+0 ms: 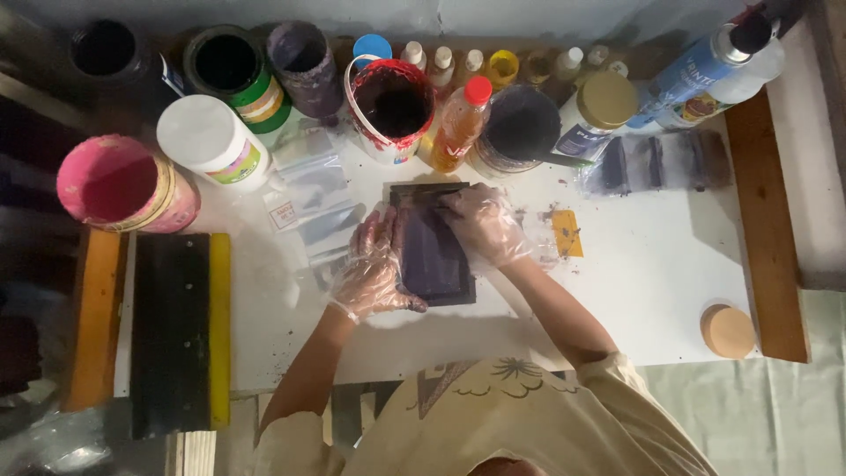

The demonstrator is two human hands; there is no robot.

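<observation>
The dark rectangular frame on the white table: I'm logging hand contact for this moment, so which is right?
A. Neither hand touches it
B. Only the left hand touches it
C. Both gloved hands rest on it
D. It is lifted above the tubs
C: the left hand grips the long left edge of the dark frame, and the right hand presses its upper right corner, flat on the white table.

Bright light falls on the white table (pixel 670 264), while the left side and corners sink into dim, soft shadow.
</observation>
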